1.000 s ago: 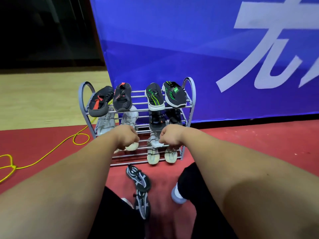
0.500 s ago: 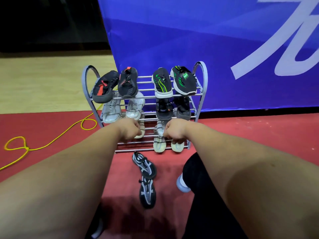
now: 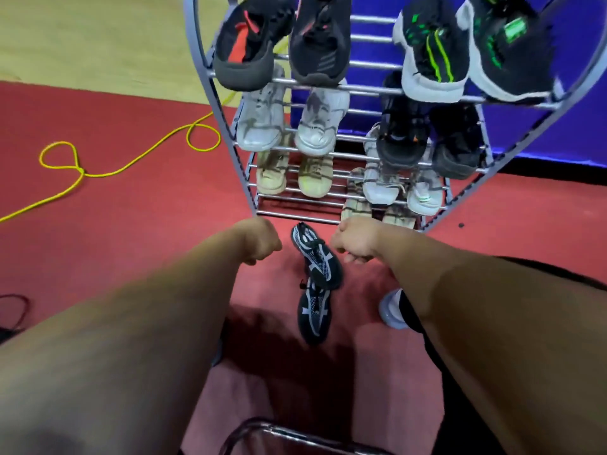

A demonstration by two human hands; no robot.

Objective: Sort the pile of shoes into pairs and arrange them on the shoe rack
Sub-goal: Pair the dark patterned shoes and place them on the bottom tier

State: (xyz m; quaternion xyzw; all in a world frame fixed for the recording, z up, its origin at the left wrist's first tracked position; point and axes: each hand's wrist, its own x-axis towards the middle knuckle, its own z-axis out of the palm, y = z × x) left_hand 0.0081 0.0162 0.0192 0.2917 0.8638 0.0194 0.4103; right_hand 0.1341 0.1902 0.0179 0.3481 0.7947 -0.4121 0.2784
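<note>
Head view: the left hand point(image 3: 259, 239) and right hand point(image 3: 354, 239) hovered low before the shoe rack point(image 3: 371, 65). Each grip was curled together and held nothing. Between them a black mesh shoe point(image 3: 317, 257) lay on the red floor point(image 3: 147, 208), its heel overlapping the second mesh shoe point(image 3: 313, 311) nearer the person. The rack's shelves held paired shoes, with a black-and-red pair point(image 3: 244, 44) top left and a black-and-green pair point(image 3: 433, 50) top right.

text: we read none | green-striped shoes point(image 3: 433, 57) on the shoe rack point(image 3: 371, 64): we see only stripes and patches, no letters | red-marked shoes point(image 3: 243, 50): colour marks only | blue banner point(image 3: 558, 126): plain where it shows | small labels: too blurred for us to tell
</note>
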